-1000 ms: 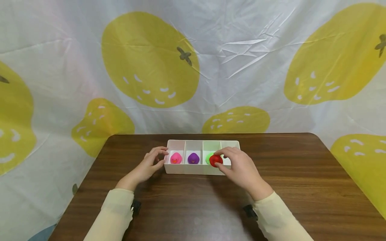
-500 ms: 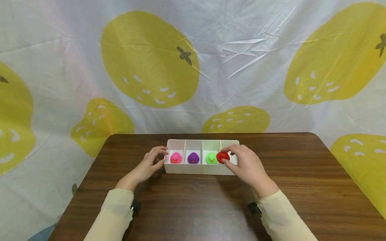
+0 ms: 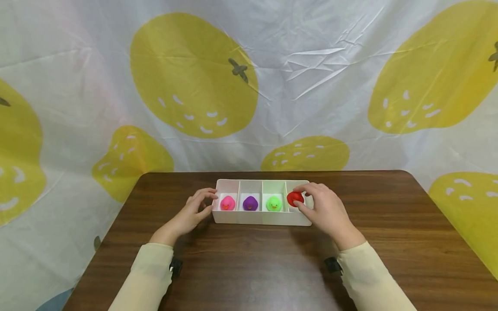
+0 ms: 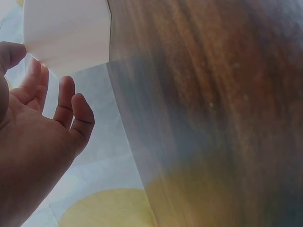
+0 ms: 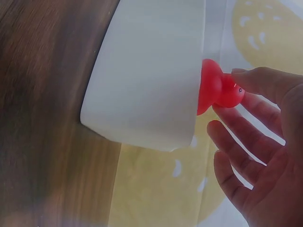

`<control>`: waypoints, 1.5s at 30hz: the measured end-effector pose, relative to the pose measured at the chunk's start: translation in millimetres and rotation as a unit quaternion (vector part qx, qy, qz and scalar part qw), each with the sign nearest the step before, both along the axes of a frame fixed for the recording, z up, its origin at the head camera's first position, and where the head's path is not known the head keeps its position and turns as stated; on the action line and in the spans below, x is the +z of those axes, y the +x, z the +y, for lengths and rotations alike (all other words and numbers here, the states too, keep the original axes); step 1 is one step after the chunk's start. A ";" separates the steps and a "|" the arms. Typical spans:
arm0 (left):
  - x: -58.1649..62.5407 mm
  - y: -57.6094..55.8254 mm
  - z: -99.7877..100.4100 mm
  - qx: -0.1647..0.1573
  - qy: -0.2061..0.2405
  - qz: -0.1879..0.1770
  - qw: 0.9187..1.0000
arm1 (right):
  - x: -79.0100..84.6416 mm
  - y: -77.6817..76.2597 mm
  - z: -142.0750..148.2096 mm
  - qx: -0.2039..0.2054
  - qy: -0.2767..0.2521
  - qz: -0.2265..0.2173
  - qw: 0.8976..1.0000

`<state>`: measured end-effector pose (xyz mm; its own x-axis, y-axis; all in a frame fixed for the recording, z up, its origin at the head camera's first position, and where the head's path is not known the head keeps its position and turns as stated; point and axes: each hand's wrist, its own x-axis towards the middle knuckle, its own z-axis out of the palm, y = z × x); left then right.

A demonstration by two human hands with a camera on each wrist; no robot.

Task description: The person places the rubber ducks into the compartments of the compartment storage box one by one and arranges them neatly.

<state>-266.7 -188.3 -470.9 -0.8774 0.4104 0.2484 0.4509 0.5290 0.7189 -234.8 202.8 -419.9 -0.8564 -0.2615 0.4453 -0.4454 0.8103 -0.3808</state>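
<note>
A white tray (image 3: 260, 218) with a row of compartments stands near the table's far edge. From left to right it holds a pink rubber duck (image 3: 228, 203), a purple one and a green rubber duck (image 3: 274, 203). My right hand (image 3: 328, 211) pinches a red rubber duck (image 3: 295, 198) between thumb and fingers over the rightmost compartment. In the right wrist view the red duck's head is between my fingertips, its lower body partly hidden by the tray wall. My left hand (image 3: 190, 214) touches the tray's left end with loosely bent fingers, seen also in the left wrist view.
The brown wooden table (image 3: 249, 268) extends in front of the tray and to both sides. Behind it hangs a white cloth (image 3: 218, 155) with a yellow fruit print, close to the table's back edge.
My right hand has moved to the right with the red duck, from in front of the green duck to the rightmost compartment. The green duck is now uncovered. My left hand stays put.
</note>
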 end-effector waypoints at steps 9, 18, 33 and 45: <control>-1.6 -0.8 -1.4 -0.002 0.008 0.021 1.000 | -3.6 -6.1 6.1 -0.015 0.021 -0.003 1.000; -0.1 -1.1 -1.3 -0.002 0.005 0.016 1.000 | -7.8 -14.0 6.3 -0.016 0.033 -0.025 0.999; -0.9 -0.5 -1.3 -0.002 0.011 0.011 1.000 | -15.3 -27.2 8.1 0.017 0.038 -0.051 0.998; -1.4 -0.9 -1.1 -0.004 0.011 0.016 1.000 | -18.5 -34.4 7.2 0.023 0.062 -0.042 0.997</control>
